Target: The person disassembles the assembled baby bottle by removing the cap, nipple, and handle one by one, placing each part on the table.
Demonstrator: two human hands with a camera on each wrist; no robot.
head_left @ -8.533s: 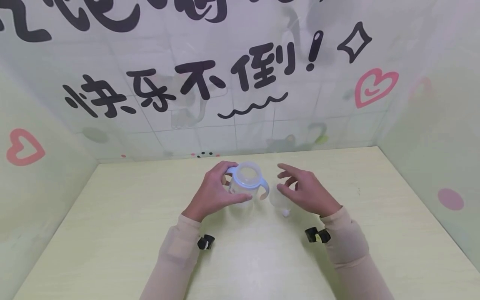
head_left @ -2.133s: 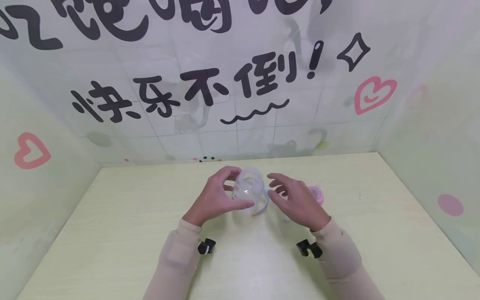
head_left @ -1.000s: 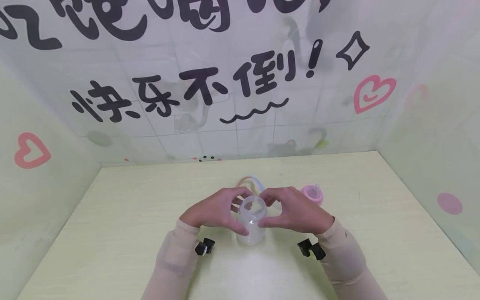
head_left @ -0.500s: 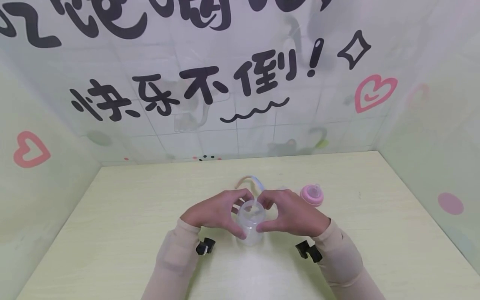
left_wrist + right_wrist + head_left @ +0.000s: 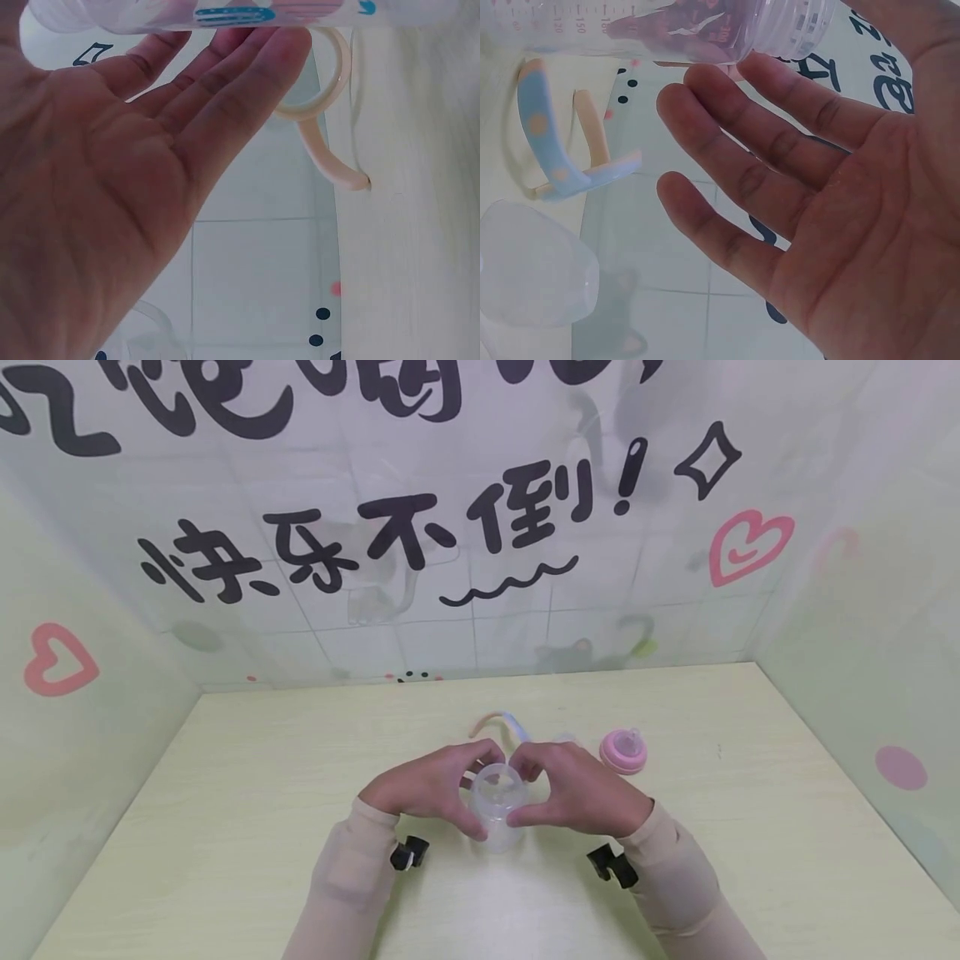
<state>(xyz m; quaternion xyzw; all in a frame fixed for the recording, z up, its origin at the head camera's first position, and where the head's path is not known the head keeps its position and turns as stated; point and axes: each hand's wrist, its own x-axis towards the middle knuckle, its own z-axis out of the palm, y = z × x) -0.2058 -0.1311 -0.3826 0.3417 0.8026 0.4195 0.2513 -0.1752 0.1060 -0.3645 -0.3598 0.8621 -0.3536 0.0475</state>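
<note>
A clear baby bottle without a top stands upright between both hands in the head view. My left hand holds it from the left, thumb in front and fingers behind. From the right, my right hand holds the bottle near its upper part, thumb on the front. Printed measuring marks show on the bottle in the right wrist view, coloured drawings in the left wrist view. Behind the hands lies the two-handled ring, blue and peach. A pink collar with a clear teat lies to the right.
A clear dome cap lies on the table near the ring, mostly hidden behind my right hand in the head view. The pale wooden table is bounded by a printed back wall and side walls.
Earlier, the handled ring was on the bottle; it now lies behind it. The pink collar has come into view on the right. My right hand has joined my left on the bottle, now nearer me.
</note>
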